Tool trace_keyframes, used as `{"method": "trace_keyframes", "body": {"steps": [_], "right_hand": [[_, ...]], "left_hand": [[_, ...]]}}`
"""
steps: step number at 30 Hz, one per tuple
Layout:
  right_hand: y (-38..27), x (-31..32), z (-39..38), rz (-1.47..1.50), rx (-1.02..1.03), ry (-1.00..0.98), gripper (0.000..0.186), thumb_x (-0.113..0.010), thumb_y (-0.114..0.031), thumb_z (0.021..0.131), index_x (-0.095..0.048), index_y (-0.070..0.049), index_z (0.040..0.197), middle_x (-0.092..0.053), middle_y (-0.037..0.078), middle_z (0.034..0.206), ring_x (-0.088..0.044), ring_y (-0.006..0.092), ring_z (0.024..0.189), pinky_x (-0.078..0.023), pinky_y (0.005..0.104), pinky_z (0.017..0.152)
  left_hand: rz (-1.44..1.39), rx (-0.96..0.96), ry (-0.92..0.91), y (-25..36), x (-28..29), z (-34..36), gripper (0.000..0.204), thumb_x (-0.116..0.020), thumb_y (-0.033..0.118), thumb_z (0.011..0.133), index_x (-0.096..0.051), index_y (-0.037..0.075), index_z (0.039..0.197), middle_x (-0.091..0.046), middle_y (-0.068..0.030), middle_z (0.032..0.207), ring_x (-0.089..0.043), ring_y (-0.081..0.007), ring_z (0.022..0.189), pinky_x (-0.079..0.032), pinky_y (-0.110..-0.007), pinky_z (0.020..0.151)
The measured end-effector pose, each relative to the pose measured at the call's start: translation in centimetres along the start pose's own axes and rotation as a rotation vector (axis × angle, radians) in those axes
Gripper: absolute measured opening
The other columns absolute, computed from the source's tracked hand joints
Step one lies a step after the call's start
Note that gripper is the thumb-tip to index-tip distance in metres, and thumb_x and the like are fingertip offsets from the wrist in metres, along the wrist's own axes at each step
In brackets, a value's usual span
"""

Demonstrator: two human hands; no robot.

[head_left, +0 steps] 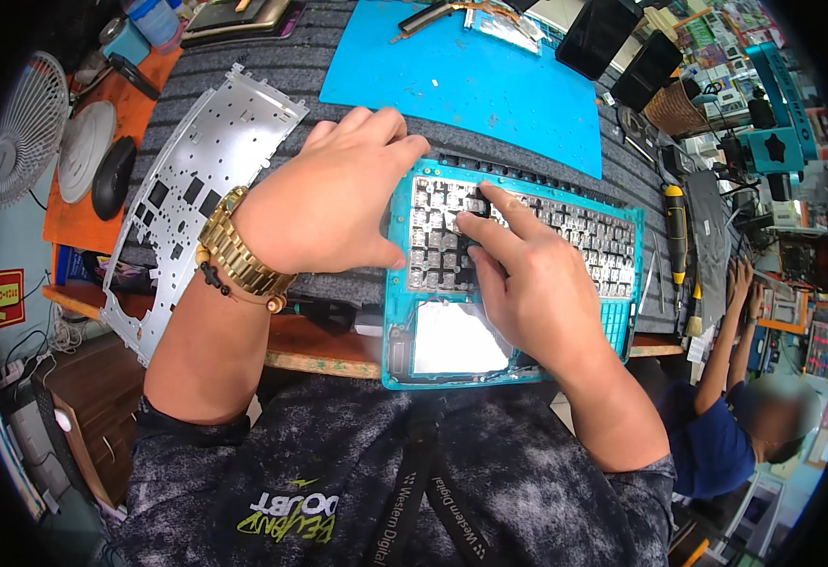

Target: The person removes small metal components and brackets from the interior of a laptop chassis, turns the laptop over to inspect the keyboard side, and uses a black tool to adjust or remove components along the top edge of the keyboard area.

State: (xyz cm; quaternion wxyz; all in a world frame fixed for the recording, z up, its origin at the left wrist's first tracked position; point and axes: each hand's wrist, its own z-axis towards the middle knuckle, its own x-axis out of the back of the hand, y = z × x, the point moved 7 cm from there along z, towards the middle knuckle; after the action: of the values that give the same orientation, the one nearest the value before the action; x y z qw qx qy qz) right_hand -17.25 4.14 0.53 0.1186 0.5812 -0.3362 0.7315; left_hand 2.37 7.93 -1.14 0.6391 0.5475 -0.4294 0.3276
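Observation:
A teal laptop housing [398,354] lies at the table's front edge, holding a bare keyboard plate [598,236] and a silver panel below it. My left hand [319,208] grips the housing's left edge, thumb low and bent fingers near the top corner. My right hand [532,288] is open, index and middle fingers extended onto the upper keyboard, other fingers curled; I see nothing held in it. A large perforated metal plate [230,132] lies left of my left hand, partly behind that arm.
A blue mat [461,85] lies behind, two dark screens [594,42] at its back right. A yellow-black screwdriver [674,231] and brush [696,312] lie right. A mouse [112,175] and fan [22,128] stand left. Another person [716,444] works at the lower right.

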Motion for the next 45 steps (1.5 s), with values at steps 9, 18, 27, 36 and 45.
{"method": "trace_keyframes", "body": {"steps": [9,18,27,36,45], "right_hand": [[-0.2,0.0,0.4,-0.019,-0.009,-0.025,0.029,-0.081,-0.009,0.099,-0.085,-0.010,0.127,-0.072,0.024,0.157,-0.084,0.0440,0.105,-0.068,0.0525,0.092],[1.3,1.9,3.4,-0.044,0.099,-0.227,0.028,-0.080,-0.012,0.100,-0.086,-0.017,0.127,-0.068,0.024,0.162,-0.082,0.0446,0.109,-0.066,0.0546,0.097],[0.5,2.9,5.5,-0.200,0.272,-0.338,0.032,-0.082,-0.007,0.098,-0.087,-0.018,0.128,-0.074,0.015,0.155,-0.081,0.0408,0.108,-0.064,0.0530,0.095],[-0.7,3.4,4.9,-0.277,0.455,-0.202,0.034,-0.083,-0.004,0.092,-0.089,-0.018,0.122,-0.076,0.010,0.148,-0.080,0.0383,0.104,-0.064,0.0522,0.092],[1.9,3.4,3.4,0.003,0.209,-0.167,0.031,-0.082,-0.010,0.096,-0.091,-0.019,0.124,-0.075,0.017,0.152,-0.083,0.0385,0.103,-0.067,0.0491,0.093]], "left_hand": [[0.003,0.000,-0.031,0.1,0.0,0.1,0.107,-0.107,0.029,0.072,-0.058,-0.003,0.162,-0.060,-0.0200,0.152,-0.056,-0.0424,0.148,-0.047,-0.052,0.124],[-0.001,-0.001,-0.027,-0.1,-0.3,0.2,0.105,-0.105,0.031,0.074,-0.059,-0.004,0.162,-0.060,-0.0199,0.150,-0.056,-0.0421,0.147,-0.047,-0.053,0.123],[0.004,0.008,-0.038,0.0,-0.3,0.2,0.105,-0.105,0.032,0.074,-0.060,-0.004,0.161,-0.061,-0.0193,0.148,-0.056,-0.0409,0.147,-0.048,-0.053,0.123],[-0.006,0.008,-0.027,-0.2,-0.3,0.1,0.105,-0.106,0.032,0.073,-0.061,-0.005,0.160,-0.062,-0.0191,0.147,-0.057,-0.0411,0.145,-0.048,-0.052,0.122],[-0.022,0.007,0.003,-0.3,0.0,0.1,0.098,-0.105,0.032,0.077,-0.064,0.000,0.160,-0.063,-0.0169,0.143,-0.058,-0.0394,0.141,-0.049,-0.051,0.121]]}}
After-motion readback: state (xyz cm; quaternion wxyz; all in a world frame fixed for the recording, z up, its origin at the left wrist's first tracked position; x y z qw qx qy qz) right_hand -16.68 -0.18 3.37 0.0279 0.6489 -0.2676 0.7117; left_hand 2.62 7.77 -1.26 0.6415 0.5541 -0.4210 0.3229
